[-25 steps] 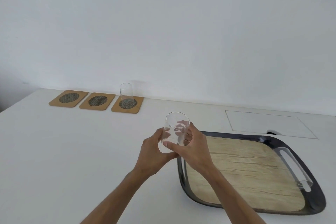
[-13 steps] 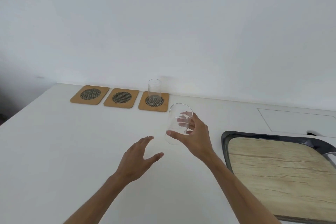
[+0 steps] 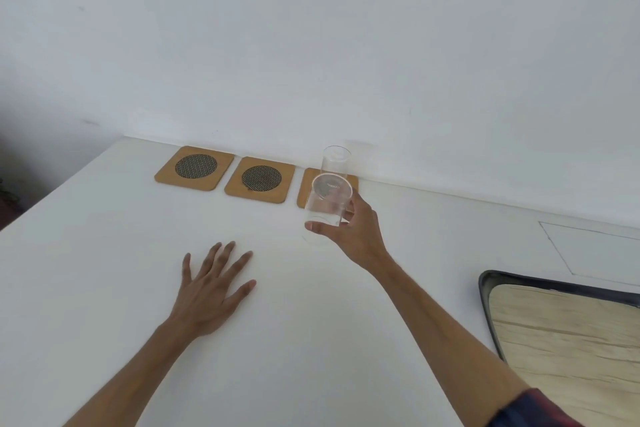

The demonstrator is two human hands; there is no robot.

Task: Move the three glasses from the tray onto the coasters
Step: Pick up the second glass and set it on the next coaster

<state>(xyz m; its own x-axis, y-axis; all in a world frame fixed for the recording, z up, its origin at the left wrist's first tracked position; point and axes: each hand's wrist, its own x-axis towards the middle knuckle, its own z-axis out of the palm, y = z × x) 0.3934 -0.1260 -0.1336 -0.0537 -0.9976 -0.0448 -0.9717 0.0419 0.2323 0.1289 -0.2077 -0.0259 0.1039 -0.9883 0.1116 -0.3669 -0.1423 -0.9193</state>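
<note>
My right hand (image 3: 356, 232) grips a clear glass (image 3: 327, 206), held in the air in front of the right coaster (image 3: 306, 189). Three cork coasters with dark mesh circles lie in a row by the wall. The left coaster (image 3: 194, 167) and the middle coaster (image 3: 260, 179) are bare. A second clear glass (image 3: 335, 159) stands upright on the right coaster, partly hidden behind the held one. My left hand (image 3: 211, 291) lies flat on the white table with fingers spread. The dark-rimmed tray (image 3: 485, 291) with a wood-look floor shows at the lower right.
The white table (image 3: 104, 270) meets a white wall just behind the coasters. A thin rectangular outline (image 3: 595, 250) is marked in the tabletop behind the tray. The table's left edge drops off to a dark floor.
My right hand has carried the glass forward and left, close to the coasters. My left hand has let go of the glass and come down flat on the table. The view has swung left.
</note>
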